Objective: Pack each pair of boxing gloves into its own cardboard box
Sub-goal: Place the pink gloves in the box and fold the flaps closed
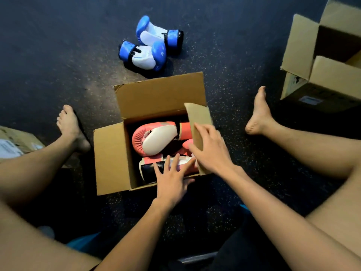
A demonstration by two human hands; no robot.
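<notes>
An open cardboard box (109, 159) sits on the floor between my legs. Inside it lie two pink and white boxing gloves (156, 137), one behind the other. My left hand (172, 178) rests with spread fingers on the near glove (185, 161) at the box's front edge. My right hand (211, 147) holds the box's right flap (197, 118), thumb on its inner face and fingers on the outside. A pair of blue and white boxing gloves (150, 44) lies on the floor beyond the box.
A second open cardboard box (300, 47) stands at the far right. A closed labelled box (17, 143) lies at the left edge. My bare legs and feet (259, 112) flank the central box on the dark speckled floor.
</notes>
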